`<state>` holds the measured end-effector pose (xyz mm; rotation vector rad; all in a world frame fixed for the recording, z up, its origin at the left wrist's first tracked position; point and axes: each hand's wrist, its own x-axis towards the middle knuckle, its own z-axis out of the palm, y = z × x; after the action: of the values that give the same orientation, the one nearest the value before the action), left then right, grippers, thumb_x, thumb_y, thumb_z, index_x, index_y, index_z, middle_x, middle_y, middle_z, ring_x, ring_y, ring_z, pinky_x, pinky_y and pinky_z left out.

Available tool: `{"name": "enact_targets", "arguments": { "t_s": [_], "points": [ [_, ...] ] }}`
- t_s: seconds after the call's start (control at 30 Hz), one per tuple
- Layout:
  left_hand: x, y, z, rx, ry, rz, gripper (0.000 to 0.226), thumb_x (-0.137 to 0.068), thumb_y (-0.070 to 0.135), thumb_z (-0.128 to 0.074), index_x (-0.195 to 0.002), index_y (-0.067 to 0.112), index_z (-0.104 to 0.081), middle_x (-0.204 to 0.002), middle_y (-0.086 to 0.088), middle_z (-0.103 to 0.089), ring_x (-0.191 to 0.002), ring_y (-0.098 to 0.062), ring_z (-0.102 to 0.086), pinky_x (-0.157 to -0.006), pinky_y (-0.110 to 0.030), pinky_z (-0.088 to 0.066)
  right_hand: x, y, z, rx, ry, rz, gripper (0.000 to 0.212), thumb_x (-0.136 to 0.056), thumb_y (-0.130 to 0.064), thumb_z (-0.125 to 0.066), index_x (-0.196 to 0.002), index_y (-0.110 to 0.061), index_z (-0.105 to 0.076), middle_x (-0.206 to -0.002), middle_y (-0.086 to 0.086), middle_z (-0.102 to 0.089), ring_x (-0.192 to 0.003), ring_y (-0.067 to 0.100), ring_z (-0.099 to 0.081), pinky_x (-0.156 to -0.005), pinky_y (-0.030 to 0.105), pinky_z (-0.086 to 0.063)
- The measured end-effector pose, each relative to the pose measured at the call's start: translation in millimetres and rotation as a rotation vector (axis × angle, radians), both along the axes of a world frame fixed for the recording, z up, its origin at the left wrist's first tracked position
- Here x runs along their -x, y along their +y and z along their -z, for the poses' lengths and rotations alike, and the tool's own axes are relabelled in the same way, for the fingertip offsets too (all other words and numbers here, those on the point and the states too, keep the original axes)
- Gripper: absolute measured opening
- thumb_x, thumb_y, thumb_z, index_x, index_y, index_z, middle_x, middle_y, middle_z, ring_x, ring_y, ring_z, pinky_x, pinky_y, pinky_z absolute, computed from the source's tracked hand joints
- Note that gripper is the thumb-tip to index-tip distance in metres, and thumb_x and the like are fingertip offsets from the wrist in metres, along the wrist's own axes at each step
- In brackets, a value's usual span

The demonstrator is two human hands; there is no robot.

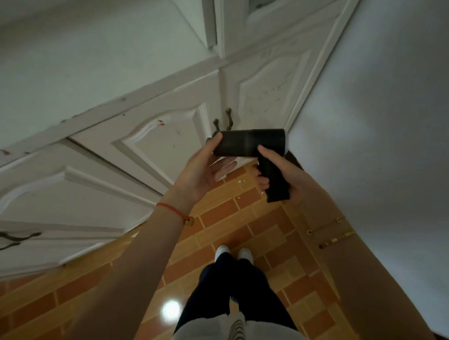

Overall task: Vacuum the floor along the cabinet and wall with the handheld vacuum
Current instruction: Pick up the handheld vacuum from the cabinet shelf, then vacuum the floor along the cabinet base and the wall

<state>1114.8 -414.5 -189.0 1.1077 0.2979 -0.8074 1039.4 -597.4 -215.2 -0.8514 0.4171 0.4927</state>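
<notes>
White panelled wooden cabinet (164, 136), plain white wall (384, 109), orange brick-pattern tiled floor (221, 222), black cylindrical handheld vacuum (248, 142) held above floor before cabinet doors, right hand (283, 172) fingers clamped round its grip, left hand (202, 171) fingers straight, thumb touching barrel end

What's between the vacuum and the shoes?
Head view: only tiled floor with a few white specks below the vacuum, ahead of the shoes.

Nozzle end of vacuum (250, 143) partly behind left hand (203, 175), cabinet (50, 189) cut off by left edge
</notes>
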Motion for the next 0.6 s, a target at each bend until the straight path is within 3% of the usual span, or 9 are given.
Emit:
{"name": "enact_targets", "arguments": {
  "t_s": [0.1, 0.23, 0.43, 0.6],
  "points": [
    [-13, 6, 64, -0.123, 0.016, 0.027, 0.053, -0.094, 0.054, -0.054, -0.127, 0.013, -0.059, -0.122, -0.011, -0.067, -0.114, -0.027, -0.067, -0.099, -0.041, -0.054, -8, -1, 57, 0.055, 0.045, 0.027, 0.05, -0.081, -0.047, -0.071, -0.112, -0.01, -0.057, -0.071, 0.001, -0.056, -0.05, 0.011, -0.051, -0.047, 0.02, -0.046],
    [-30, 20, 168, -0.315, 0.054, 0.047, 0.055, -0.096, 0.058, -0.045, -0.123, 0.013, -0.061, -0.125, -0.008, -0.064, -0.111, -0.028, -0.065, -0.096, -0.045, -0.053, -14, -2, 143, 0.196, 0.084, 0.055, 0.051, -0.075, -0.052, -0.075, -0.103, -0.012, -0.062, -0.068, 0.002, -0.059, -0.052, 0.012, -0.055, -0.048, 0.023, -0.048],
    [-39, 49, 351, -0.924, -0.318, 0.381, 0.042, -0.099, 0.032, -0.053, -0.131, 0.006, -0.057, -0.12, -0.013, -0.064, -0.108, -0.03, -0.063, -0.091, -0.039, -0.052, -36, 13, 294, 0.521, 0.129, 0.061, 0.035, -0.083, -0.047, -0.071, -0.099, -0.016, -0.067, -0.072, 0.004, -0.069, -0.051, 0.016, -0.058, -0.051, 0.027, -0.051],
    [-42, 79, 502, -1.151, -0.594, 0.666, 0.047, -0.097, 0.024, -0.057, -0.14, 0.006, -0.049, -0.142, -0.016, -0.052, -0.13, -0.033, -0.049, -0.106, -0.038, -0.039, -60, 26, 439, 0.577, 0.131, -0.038, 0.033, -0.083, -0.045, -0.072, -0.099, -0.017, -0.065, -0.062, -0.01, -0.07, -0.045, 0.012, -0.057, -0.048, 0.023, -0.052]
  ]
}}
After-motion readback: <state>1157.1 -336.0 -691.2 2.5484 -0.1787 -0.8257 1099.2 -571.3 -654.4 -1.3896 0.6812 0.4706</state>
